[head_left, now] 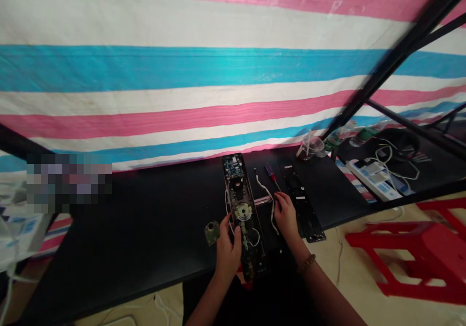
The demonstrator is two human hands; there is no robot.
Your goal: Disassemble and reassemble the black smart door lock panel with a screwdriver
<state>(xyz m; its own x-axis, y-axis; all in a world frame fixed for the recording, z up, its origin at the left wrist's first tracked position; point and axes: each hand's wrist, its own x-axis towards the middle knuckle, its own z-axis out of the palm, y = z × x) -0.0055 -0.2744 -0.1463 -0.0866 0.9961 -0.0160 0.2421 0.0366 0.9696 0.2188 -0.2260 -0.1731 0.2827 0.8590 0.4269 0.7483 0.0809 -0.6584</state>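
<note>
A long, narrow black device housing (236, 190) lies open on the black table, showing a blue circuit board, a round speaker-like part and thin wires. My left hand (228, 251) grips its left side near the lower end, thumb on top. To the right, my right hand (287, 217) has its fingers closed at the metal shaft end of a screwdriver (270, 171), whose purple handle points away from me. A white cable (271, 204) and a thin pinkish strip (262, 200) lie between hand and housing. Left of the housing sits a small green circuit board (211, 233).
A long black cover panel (302, 197) lies right of my right hand. Behind it are a clear plastic cup (311, 147) and bottles (340, 136). A white power strip (374, 178) lies farther right. A red stool (429, 253) stands on the floor; black frame bars (386, 59) slant at right.
</note>
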